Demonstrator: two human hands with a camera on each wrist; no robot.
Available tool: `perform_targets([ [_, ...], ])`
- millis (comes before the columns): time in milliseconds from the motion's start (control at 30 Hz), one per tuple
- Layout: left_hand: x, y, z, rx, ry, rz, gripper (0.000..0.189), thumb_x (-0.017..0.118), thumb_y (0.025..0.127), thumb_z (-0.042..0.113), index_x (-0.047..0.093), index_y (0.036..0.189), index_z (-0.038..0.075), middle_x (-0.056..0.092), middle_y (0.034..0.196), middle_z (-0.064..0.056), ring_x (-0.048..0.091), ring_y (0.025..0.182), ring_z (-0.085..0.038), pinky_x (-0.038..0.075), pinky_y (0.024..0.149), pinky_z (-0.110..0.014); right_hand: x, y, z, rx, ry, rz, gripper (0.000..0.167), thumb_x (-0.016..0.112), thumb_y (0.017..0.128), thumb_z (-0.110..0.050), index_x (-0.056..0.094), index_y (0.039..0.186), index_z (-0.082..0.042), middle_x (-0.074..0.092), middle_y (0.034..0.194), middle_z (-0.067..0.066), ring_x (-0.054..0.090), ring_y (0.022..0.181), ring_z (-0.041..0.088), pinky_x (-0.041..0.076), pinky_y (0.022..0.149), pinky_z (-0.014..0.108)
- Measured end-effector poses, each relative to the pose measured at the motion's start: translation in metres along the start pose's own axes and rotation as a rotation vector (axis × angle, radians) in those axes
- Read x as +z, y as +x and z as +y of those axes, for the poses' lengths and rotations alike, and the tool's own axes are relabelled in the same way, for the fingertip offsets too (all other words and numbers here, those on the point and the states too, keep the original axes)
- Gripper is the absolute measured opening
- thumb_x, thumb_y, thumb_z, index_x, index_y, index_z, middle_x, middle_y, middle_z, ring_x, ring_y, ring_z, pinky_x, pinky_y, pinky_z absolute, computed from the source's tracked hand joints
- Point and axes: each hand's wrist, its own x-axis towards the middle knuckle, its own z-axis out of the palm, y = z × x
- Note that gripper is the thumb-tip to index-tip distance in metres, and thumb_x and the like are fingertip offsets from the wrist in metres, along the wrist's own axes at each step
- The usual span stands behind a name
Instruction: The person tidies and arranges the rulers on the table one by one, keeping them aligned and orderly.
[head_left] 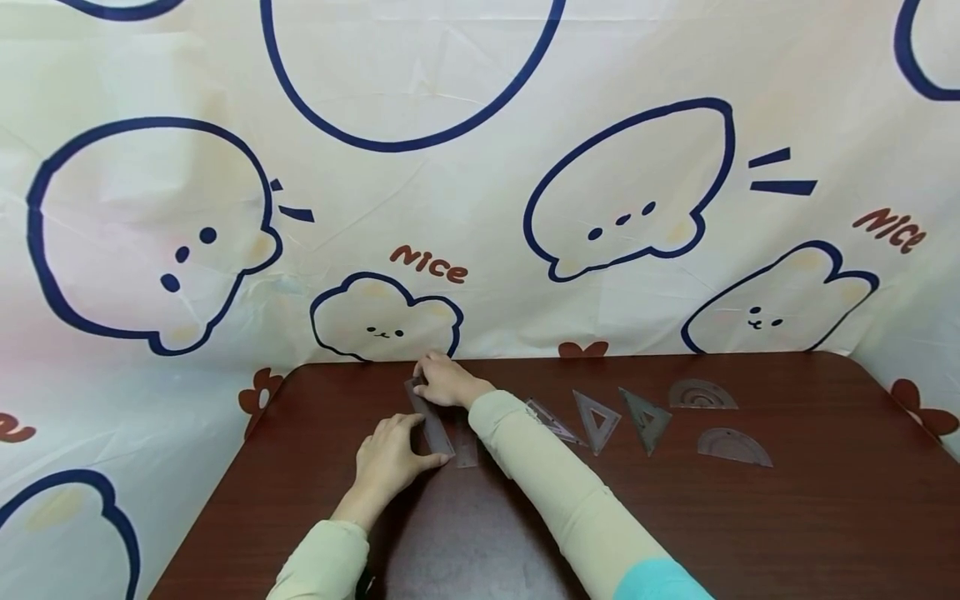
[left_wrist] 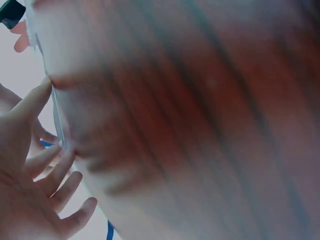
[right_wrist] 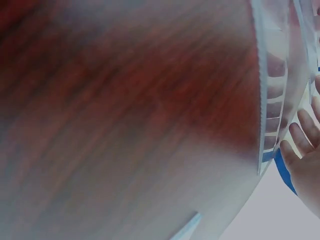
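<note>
A clear ruler [head_left: 435, 427] lies slanted at the left of the row on the dark brown table [head_left: 300, 500]. My left hand [head_left: 390, 454] touches its left edge, with the thumb near the close end and the other fingers farther up. In the left wrist view this hand [left_wrist: 35, 155] has thumb and fingers spread along the ruler's thin edge. Reaching across, my right hand [head_left: 448, 383] bends its fingers and thumb about the ruler's far end. Beside it, partly under the right forearm, is a second clear ruler [head_left: 467, 450]. The right wrist view catches several extended fingers [right_wrist: 300, 137].
To the right lie a clear set square [head_left: 553, 421], partly behind the sleeve, another clear set square [head_left: 597, 440] and a greenish one [head_left: 649, 442]. Farther right are two protractors, one behind [head_left: 703, 404] and one nearer [head_left: 723, 457]. A patterned cloth [head_left: 495, 200] hangs behind the table.
</note>
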Motion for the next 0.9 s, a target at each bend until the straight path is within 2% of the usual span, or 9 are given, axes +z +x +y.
perform_targets([
  [167, -0.0016, -0.0001, 0.0014, -0.03, -0.059, 0.007, 0.079, 0.09, 0.07, 0.041, 0.06, 0.132, 0.001, 0.067, 0.114, -0.008, 0.057, 0.107, -0.031, 0.047, 0.087, -0.053, 0.0006, 0.001, 0.0014, 0.009, 0.168, 0.009, 0.028, 0.061, 0.1, -0.025, 0.059, 0.124, -0.009, 0.059, 0.097, -0.001, 0.057, 0.085, 0.012, 0.047, 0.077, 0.025],
  [233, -0.0023, 0.0001, 0.002, -0.045, -0.08, 0.009, 0.08, 0.09, 0.07, 0.039, 0.059, 0.133, 0.0, 0.068, 0.106, -0.003, 0.059, 0.102, -0.029, 0.048, 0.084, -0.051, 0.0007, 0.0016, 0.0021, 0.024, 0.248, 0.019, 0.027, 0.061, 0.1, -0.023, 0.059, 0.124, -0.009, 0.06, 0.094, -0.001, 0.057, 0.08, 0.01, 0.047, 0.073, 0.024],
  [400, -0.0039, -0.0001, 0.0016, -0.078, -0.113, -0.003, 0.083, 0.09, 0.071, 0.034, 0.054, 0.137, -0.002, 0.07, 0.095, 0.004, 0.064, 0.093, -0.026, 0.05, 0.078, -0.047, -0.0013, 0.001, 0.0025, 0.063, 0.386, 0.051, 0.025, 0.06, 0.101, -0.019, 0.059, 0.123, -0.01, 0.062, 0.096, 0.0, 0.058, 0.078, 0.012, 0.047, 0.069, 0.025],
  [667, -0.0039, -0.0029, -0.0009, -0.11, -0.139, -0.021, 0.074, 0.088, 0.074, 0.031, 0.057, 0.134, -0.001, 0.071, 0.091, 0.007, 0.066, 0.091, -0.023, 0.05, 0.08, -0.046, -0.0053, -0.0029, 0.0039, 0.076, 0.493, 0.083, 0.025, 0.061, 0.1, -0.016, 0.062, 0.124, -0.01, 0.063, 0.091, 0.0, 0.058, 0.076, 0.013, 0.046, 0.067, 0.025],
  [900, -0.0035, -0.0025, -0.0012, -0.113, -0.175, -0.028, 0.07, 0.087, 0.076, 0.03, 0.058, 0.134, 0.004, 0.071, 0.089, 0.008, 0.064, 0.079, -0.015, 0.05, 0.071, -0.041, -0.0073, -0.0055, 0.0048, 0.08, 0.571, 0.104, 0.025, 0.061, 0.1, -0.016, 0.062, 0.124, -0.01, 0.064, 0.093, 0.001, 0.06, 0.08, 0.014, 0.048, 0.069, 0.027],
])
